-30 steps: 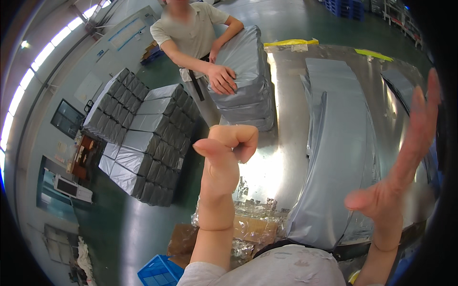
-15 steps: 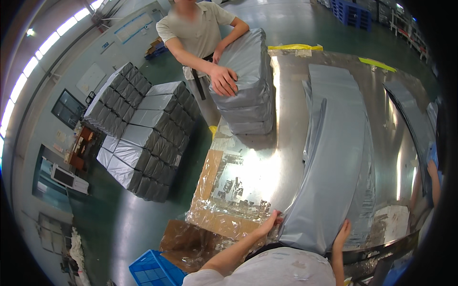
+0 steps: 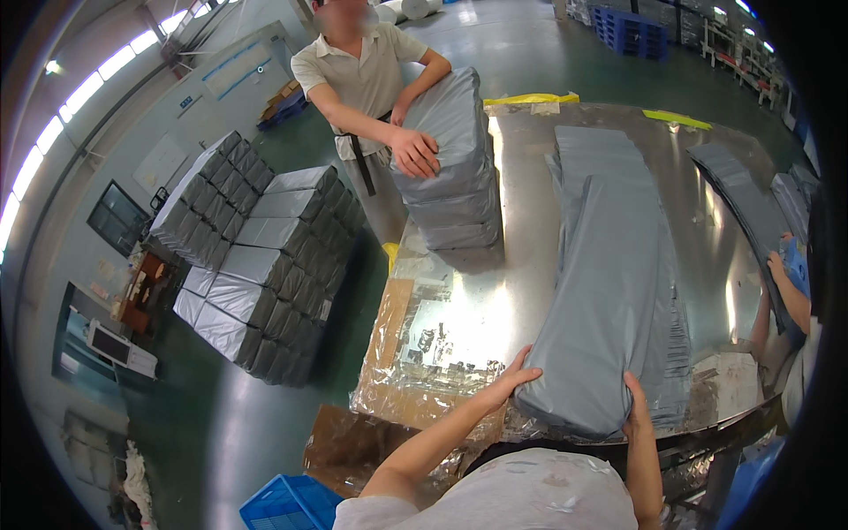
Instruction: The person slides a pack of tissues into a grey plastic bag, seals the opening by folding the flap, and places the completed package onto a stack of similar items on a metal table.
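- The long grey plastic-wrapped bundle (image 3: pixel 609 291) lies on the shiny steel table (image 3: pixel 521 203), lower right of centre, its near end at the table edge.
- The left hand (image 3: pixel 511 382) and the right hand (image 3: pixel 638 408) cup that end's corners, fingers together, pressed on the film.
- It looks soft, saggy and slippery, probably heavy; best gripped underneath at the corners.

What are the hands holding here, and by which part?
Both hands, left and right, grip the near end of a long grey plastic-wrapped bundle lying on the shiny metal table, one at each near corner.
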A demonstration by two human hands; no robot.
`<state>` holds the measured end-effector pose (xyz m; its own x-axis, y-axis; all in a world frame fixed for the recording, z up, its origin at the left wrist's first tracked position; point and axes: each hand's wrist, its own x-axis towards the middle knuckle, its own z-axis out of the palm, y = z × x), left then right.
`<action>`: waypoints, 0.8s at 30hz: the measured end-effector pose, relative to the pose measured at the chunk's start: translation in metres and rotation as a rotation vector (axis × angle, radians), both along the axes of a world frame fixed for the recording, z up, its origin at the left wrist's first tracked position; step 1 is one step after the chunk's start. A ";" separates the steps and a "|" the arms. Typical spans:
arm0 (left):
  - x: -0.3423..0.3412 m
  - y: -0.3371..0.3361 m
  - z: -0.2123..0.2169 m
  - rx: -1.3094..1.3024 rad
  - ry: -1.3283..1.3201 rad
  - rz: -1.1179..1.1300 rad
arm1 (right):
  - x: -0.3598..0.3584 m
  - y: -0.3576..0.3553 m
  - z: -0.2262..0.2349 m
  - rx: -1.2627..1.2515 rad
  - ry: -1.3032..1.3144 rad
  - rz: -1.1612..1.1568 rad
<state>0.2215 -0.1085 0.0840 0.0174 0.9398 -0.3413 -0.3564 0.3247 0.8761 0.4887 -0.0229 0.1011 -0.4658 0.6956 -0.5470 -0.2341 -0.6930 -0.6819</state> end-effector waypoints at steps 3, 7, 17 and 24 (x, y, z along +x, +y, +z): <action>-0.008 0.015 0.017 0.101 -0.094 0.001 | -0.002 0.009 0.022 0.183 -0.056 0.021; -0.018 0.019 0.065 0.229 -0.093 0.001 | -0.016 0.009 0.079 0.420 -0.020 -0.074; -0.097 0.035 0.156 0.639 0.133 0.092 | -0.088 0.044 0.164 0.795 0.021 0.017; -0.185 0.070 0.218 0.722 0.252 0.295 | -0.191 0.117 0.212 0.838 0.152 0.176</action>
<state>0.0368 -0.0383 0.3015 -0.2609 0.8834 0.3894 -0.1036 -0.4266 0.8985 0.2981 0.0938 0.3131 -0.6306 0.7526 0.1897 -0.3005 -0.0115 -0.9537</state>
